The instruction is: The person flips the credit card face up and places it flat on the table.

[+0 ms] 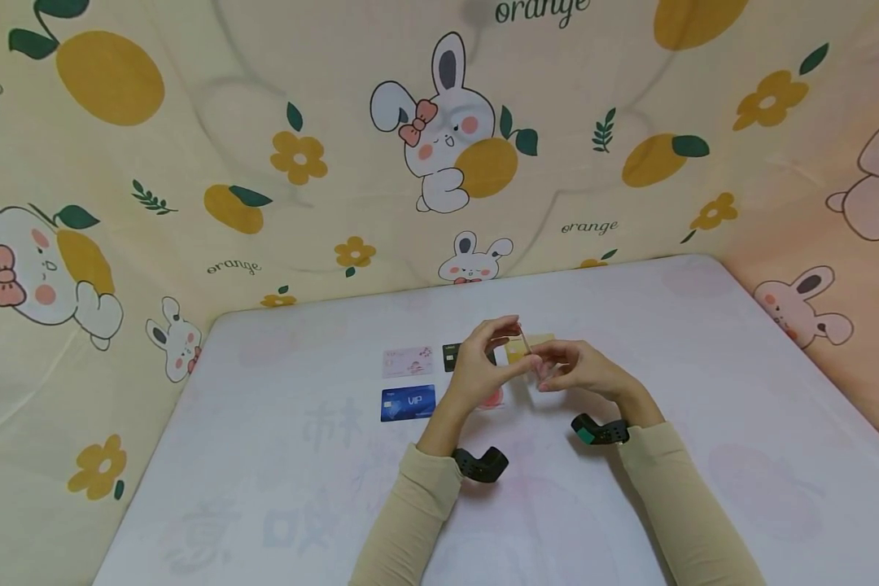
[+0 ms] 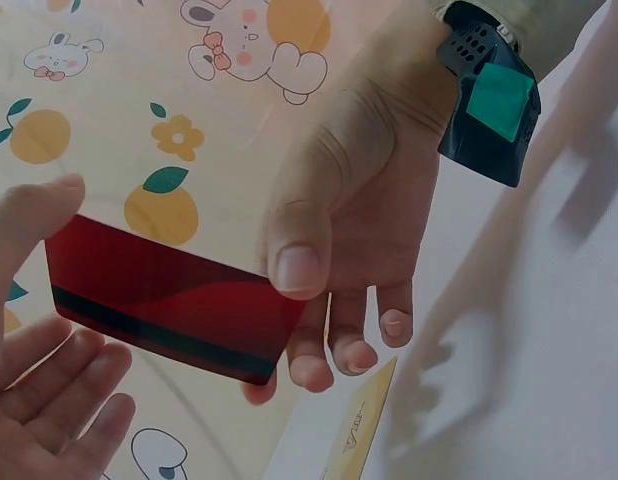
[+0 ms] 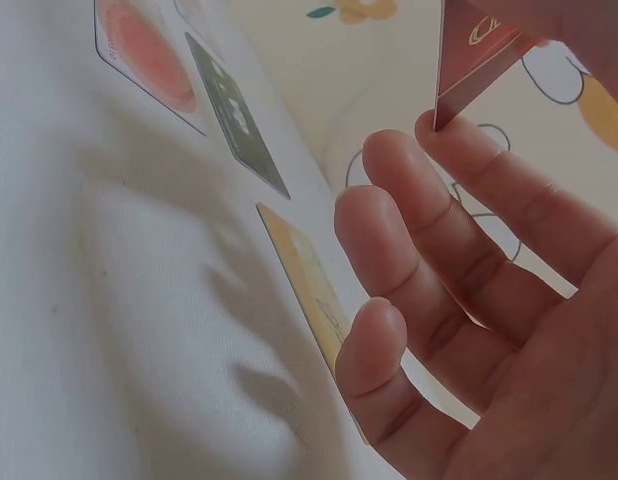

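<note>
A dark red card (image 2: 174,290) with a black stripe along one edge is held up above the table between both hands. My left hand (image 1: 476,366) grips one end between thumb and fingers, the other fingers spread in the left wrist view. At the opposite end, my right hand (image 1: 584,370) pinches a corner with thumb and index finger, its remaining fingers loosely bent. The right wrist view shows gold print on the red card (image 3: 476,50). Below the hands lie a yellow card (image 1: 542,339), a dark green card (image 1: 450,356) and a card with a red circle (image 1: 492,400), partly hidden.
Left of the hands, a pale pink card (image 1: 408,362) lies behind a blue VIP card (image 1: 408,403) on the white tabletop (image 1: 278,456). A printed cloth (image 1: 322,98) with rabbits and oranges hangs behind the table. Each wrist wears a black device (image 1: 481,465).
</note>
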Available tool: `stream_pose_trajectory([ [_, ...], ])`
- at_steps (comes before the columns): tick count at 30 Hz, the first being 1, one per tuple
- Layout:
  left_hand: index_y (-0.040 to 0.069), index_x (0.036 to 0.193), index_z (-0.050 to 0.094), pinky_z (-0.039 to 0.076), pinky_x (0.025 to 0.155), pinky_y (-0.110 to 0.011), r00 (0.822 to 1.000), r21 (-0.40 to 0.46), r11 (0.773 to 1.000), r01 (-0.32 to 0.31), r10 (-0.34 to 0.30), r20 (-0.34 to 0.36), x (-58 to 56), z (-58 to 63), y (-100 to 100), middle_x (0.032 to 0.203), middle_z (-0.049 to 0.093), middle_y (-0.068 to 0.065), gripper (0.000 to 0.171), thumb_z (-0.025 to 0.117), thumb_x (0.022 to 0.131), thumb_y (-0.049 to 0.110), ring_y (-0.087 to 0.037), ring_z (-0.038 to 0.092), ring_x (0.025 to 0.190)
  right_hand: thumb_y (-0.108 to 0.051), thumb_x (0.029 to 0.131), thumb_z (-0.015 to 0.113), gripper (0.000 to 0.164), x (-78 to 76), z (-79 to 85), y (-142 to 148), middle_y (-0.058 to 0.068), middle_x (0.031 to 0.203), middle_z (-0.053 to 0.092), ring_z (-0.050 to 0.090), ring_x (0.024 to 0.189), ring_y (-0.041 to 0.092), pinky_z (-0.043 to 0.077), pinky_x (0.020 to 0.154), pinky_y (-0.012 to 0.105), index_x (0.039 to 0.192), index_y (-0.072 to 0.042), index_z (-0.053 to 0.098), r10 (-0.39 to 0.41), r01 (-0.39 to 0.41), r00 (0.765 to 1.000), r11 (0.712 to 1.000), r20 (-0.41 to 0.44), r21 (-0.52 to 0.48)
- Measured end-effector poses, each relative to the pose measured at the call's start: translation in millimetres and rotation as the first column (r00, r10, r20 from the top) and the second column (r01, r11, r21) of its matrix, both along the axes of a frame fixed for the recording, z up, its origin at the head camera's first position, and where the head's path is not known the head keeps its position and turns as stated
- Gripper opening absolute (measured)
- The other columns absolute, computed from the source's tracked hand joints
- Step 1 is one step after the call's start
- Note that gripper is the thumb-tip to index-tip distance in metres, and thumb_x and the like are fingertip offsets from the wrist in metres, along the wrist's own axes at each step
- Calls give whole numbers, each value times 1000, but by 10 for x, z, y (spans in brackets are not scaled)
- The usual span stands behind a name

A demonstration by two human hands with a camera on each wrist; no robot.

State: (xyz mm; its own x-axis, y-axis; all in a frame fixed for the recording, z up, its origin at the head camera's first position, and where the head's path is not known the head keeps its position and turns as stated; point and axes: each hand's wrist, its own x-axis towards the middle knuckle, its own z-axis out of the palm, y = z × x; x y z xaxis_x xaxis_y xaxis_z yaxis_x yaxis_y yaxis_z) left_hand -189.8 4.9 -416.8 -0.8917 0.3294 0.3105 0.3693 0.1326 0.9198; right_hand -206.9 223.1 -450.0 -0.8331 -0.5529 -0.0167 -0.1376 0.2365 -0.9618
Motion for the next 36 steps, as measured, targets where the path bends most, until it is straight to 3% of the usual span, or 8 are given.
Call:
stream_pose_trajectory([
  [7, 3, 132, 53, 45, 107, -32, 1000, -2, 1000, -5, 5, 6, 10, 28, -1, 128, 59, -17, 58, 77, 80, 10, -26, 58, 122, -4, 77, 77, 57, -4, -2, 0, 0, 94, 63, 59, 83, 6, 53, 74, 22, 128, 8, 53, -16, 16, 1000, 999, -9, 36],
  [18, 4, 130, 56, 45, 107, -33, 1000, -2, 1000, -5, 5, -6, 5, 23, -19, 126, 60, -16, 55, 78, 80, 11, -26, 59, 120, -4, 77, 77, 56, -14, 10, 19, 14, 100, 64, 59, 82, 7, 52, 72, 23, 126, 10, 53, -22, 24, 999, 999, -41, 48],
  [22, 4, 130, 56, 45, 107, -33, 1000, -9, 1000, -3, 3, -5, -3, 16, -24, 126, 60, -15, 55, 78, 80, 11, -26, 60, 120, -3, 76, 77, 57, -14, 10, 25, 13, 101, 64, 59, 83, 8, 51, 73, 23, 126, 8, 54, -38, 40, 998, 997, -49, 61],
  [30, 5, 130, 58, 46, 105, -35, 1000, -53, 998, -17, 16, -12, -15, -4, -37, 126, 61, -14, 54, 78, 80, 13, -25, 60, 119, -7, 77, 78, 57, -27, 20, 71, -4, 97, 65, 59, 84, 6, 50, 73, 24, 128, 4, 56, -37, 45, 996, 994, -84, 101],
  [36, 7, 129, 59, 49, 101, -30, 1000, -104, 994, -14, 11, -30, -39, -41, -20, 118, 63, -15, 55, 79, 79, 16, -25, 63, 111, -6, 76, 78, 54, -40, 9, 153, 0, 90, 64, 57, 79, 5, 50, 69, 23, 125, 3, 57, -73, 81, 995, 988, -65, 129],
])
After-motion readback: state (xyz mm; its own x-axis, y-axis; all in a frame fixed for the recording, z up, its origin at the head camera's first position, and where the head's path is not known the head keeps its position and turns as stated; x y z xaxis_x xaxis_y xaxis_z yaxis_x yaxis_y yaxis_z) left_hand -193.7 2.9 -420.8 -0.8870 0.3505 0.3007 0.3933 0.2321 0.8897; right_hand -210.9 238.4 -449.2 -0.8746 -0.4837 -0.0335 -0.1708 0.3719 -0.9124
